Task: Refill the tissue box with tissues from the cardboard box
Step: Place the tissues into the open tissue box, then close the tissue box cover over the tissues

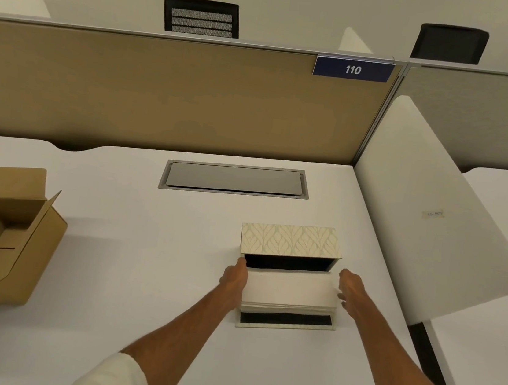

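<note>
White desk (144, 243) fills the view, tan partition (162, 91) behind it with a blue sign (353, 69) reading 110. Far left, the cardboard box (0, 241) stands open, flaps up. Right of centre sits the tissue box (291, 241), leaf-patterned lid tipped back, dark inside showing. A white stack of tissues (290, 289) lies across its opening. Left hand (233, 281) presses flat on the stack's left end, fingers together; right hand (351, 289) is at the right end, fingers slightly spread.
</note>
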